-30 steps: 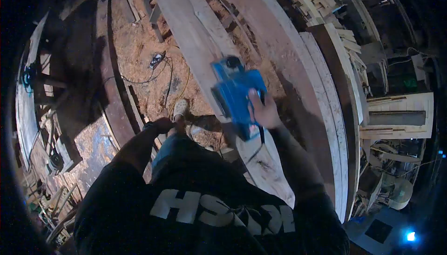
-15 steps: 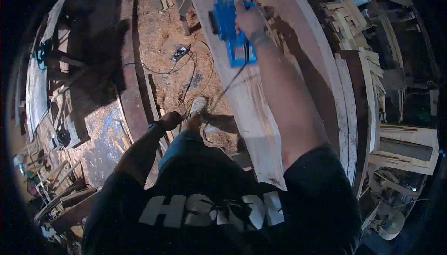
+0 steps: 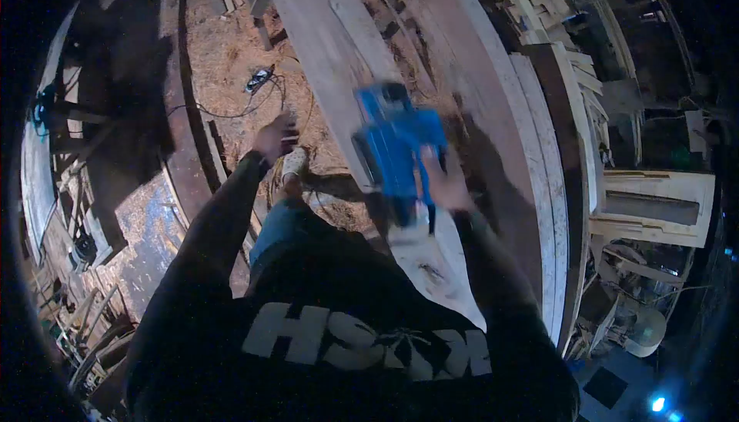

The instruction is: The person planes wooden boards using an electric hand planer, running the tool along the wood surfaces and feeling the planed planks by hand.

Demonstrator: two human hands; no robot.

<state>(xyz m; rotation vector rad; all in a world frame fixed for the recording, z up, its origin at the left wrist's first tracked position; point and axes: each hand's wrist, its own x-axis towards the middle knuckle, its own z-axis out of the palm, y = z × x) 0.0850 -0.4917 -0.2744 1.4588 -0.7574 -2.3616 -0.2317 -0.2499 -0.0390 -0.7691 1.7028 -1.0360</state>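
Note:
My right hand (image 3: 444, 179) is wrapped round the handle of a blue electric hand planer (image 3: 400, 149), which is blurred by motion. The planer looks larger than before and seems raised over the long pale wooden board (image 3: 331, 60), though any gap beneath it is hard to judge. Out to the left, above the shavings and near my shoe (image 3: 293, 164), my left hand (image 3: 279, 137) holds nothing and its fingers are apart.
A power strip (image 3: 259, 78) with dark cables lies on the shavings-covered floor. Another wide plank (image 3: 462, 52) runs along the right of the board. Stacked offcuts (image 3: 531, 2) and a wooden frame (image 3: 654, 205) stand farther right. A dark beam (image 3: 183, 114) lies on the left.
My right hand has drawn the planer back toward my body and apparently up. My left hand has moved forward and its fingers have opened. The view has shifted slightly.

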